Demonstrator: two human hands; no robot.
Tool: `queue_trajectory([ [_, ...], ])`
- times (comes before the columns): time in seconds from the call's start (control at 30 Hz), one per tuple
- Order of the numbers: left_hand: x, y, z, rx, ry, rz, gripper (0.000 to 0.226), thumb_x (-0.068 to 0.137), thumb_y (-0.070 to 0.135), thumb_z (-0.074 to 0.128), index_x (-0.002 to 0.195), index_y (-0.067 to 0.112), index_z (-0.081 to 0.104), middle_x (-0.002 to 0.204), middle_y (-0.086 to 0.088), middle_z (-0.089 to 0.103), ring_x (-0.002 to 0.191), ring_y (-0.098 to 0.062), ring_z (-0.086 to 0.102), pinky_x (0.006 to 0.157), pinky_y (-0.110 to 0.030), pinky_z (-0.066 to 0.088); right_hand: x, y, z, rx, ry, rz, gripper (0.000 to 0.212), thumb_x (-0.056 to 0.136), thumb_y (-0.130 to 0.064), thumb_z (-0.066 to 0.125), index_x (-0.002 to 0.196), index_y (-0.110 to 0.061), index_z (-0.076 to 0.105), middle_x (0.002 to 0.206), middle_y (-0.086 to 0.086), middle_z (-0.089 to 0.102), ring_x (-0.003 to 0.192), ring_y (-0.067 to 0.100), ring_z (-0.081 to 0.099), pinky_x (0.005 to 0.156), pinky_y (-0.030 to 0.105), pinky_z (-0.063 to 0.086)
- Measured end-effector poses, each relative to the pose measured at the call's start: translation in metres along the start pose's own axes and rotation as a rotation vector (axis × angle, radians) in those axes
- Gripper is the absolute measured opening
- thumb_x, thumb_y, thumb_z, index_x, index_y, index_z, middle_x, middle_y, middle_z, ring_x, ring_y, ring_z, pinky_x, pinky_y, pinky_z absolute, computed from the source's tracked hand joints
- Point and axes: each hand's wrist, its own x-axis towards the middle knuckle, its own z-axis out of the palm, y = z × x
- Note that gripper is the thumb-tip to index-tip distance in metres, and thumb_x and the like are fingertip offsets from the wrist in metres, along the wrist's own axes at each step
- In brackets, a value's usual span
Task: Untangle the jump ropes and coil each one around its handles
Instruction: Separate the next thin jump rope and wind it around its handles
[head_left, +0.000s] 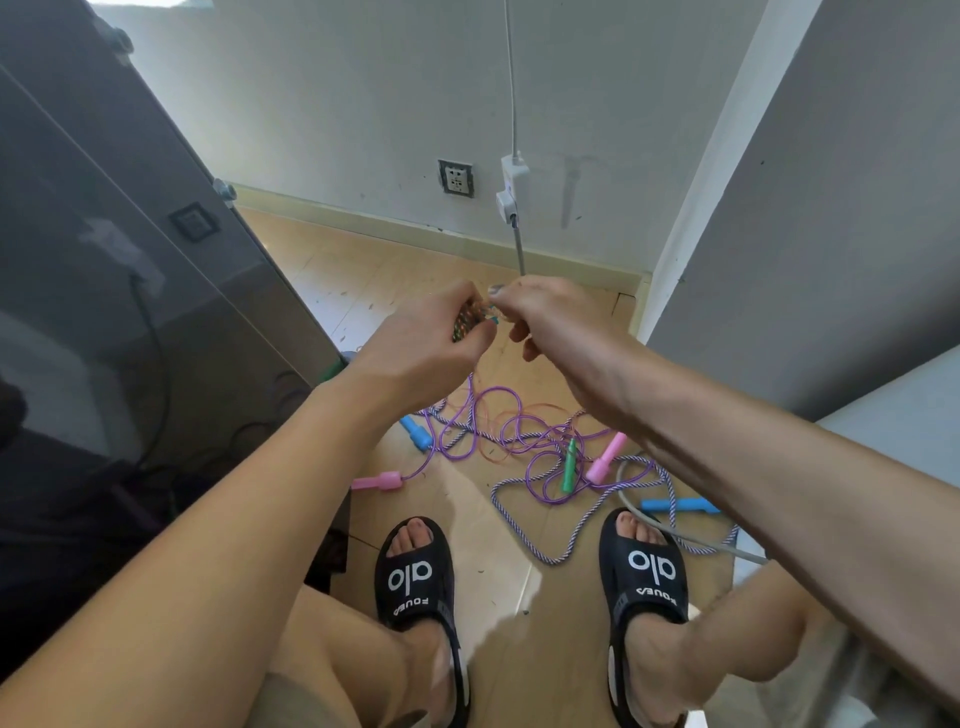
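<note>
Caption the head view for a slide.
Both hands, left hand and right hand, work a multicoloured rope above tangled ropes.

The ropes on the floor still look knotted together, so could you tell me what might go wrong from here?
1. The purple rope loops through the striped rope and round the green handle; pulling hard could tighten the knot.
2. Loops lie right beside the right sandal, so a foot might catch them.
3. The bundle held by the left hand and right hand may unwind if grip loosens.
</note>
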Motion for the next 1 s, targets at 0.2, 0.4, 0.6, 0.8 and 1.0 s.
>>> queue_trajectory([
  [0.2,0.002,0.003,0.004,-0.073,-0.006,0.01,0.018,0.095,0.043,0.055,0.1,0.026,0.053,0.081,-0.003,0.062,0.075,-0.028,0.061,0.07,-0.053,0.057,0.007,-0.005,-0.014,0.344,0.049,0.061,0.028,0.096,-0.02,0.057,0.069,-0.015,0.058,0.069,-0.001,0.054,0.065,0.015,0.048,0.056,0.028,0.034],
  [0.4,0.004,0.01,0.012,-0.101,-0.046,0.06,0.017,0.096,0.04,0.058,0.1,0.024,0.054,0.082,-0.006,0.063,0.076,-0.028,0.06,0.07,-0.05,0.054,0.013,-0.009,-0.022,0.398,0.021,0.155,0.037,0.1,-0.021,0.05,0.064,-0.017,0.046,0.058,-0.002,0.043,0.05,0.014,0.04,0.051,0.026,0.031],
  [0.6,0.011,0.003,0.003,-0.037,-0.061,0.083,0.018,0.095,0.043,0.059,0.107,0.03,0.057,0.085,-0.004,0.063,0.075,-0.024,0.063,0.069,-0.05,0.056,0.015,-0.005,-0.028,0.284,-0.028,0.086,0.025,0.098,-0.022,0.057,0.075,-0.012,0.059,0.049,-0.007,0.037,0.043,0.01,0.036,0.045,0.022,0.029],
  [0.8,0.011,0.005,0.015,-0.205,-0.148,0.056,0.027,0.097,0.04,0.062,0.117,0.023,0.062,0.094,0.001,0.074,0.081,-0.012,0.073,0.081,-0.043,0.059,0.028,0.002,-0.032,0.247,-0.028,0.106,0.026,0.098,-0.024,0.056,0.077,-0.011,0.064,0.047,-0.01,0.041,0.044,0.009,0.04,0.047,0.022,0.032],
  [1.0,0.035,-0.007,0.035,-0.412,-0.037,-0.048,0.03,0.09,0.021,0.073,0.118,0.019,0.062,0.098,0.007,0.072,0.087,-0.002,0.071,0.075,-0.017,0.055,0.058,0.005,-0.018,0.016,-0.016,0.042,0.018,0.09,-0.023,0.063,0.077,-0.011,0.069,0.061,-0.007,0.06,0.059,0.008,0.056,0.056,0.026,0.044],
])
